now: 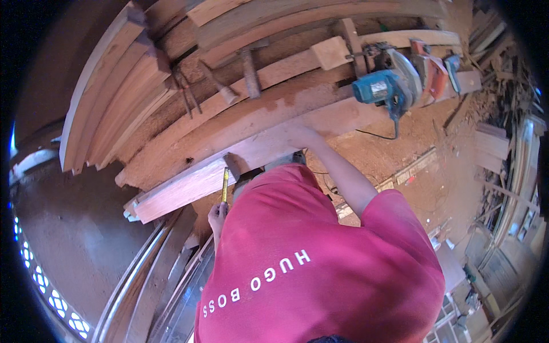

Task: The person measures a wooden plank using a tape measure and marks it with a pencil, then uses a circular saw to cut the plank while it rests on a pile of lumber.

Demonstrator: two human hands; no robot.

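My left hand (217,215), beside the left edge of my red shirt, is closed on a tape measure (225,186). Its yellow blade runs up to the near edge of a pale wooden beam (183,192), by a small dark notch or block (231,162). My right arm reaches forward, and my right hand (299,136) rests on a long plank (263,147) with its fingers laid out over the wood. The fingertips blend into the plank's colour. Any tape case inside my left hand is hidden.
A blue power saw (382,87) with a dark cord sits at the right on the timber, beside an orange tool (437,77). Two hammers (250,74) lie farther back. Stacked curved-looking beams (114,86) stand at far left; sawdust (423,143) covers the ground.
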